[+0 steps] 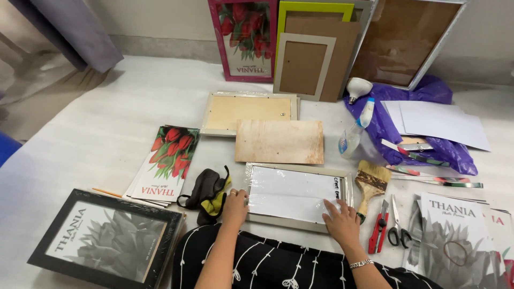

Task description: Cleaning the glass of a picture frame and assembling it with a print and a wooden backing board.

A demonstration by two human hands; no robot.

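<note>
A pale picture frame [257,218] lies flat in front of me with a white sheet [289,194] inside it. My left hand [235,207] rests on the frame's left edge, fingers curled over the rim. My right hand [341,220], a bracelet on its wrist, lies flat on the sheet's lower right corner with fingers spread. A wooden backing board [279,141] lies just beyond the frame. Another frame [247,111] lies face down behind the board.
A paintbrush [370,185], red cutter [378,227] and scissors [396,225] lie right of the frame. A spray bottle [354,131] and light bulb [357,88] sit by a purple bag [435,143]. Tulip prints [167,163], a dark cloth [208,192] and a black framed print [104,238] lie left. Several frames [303,64] lean on the wall.
</note>
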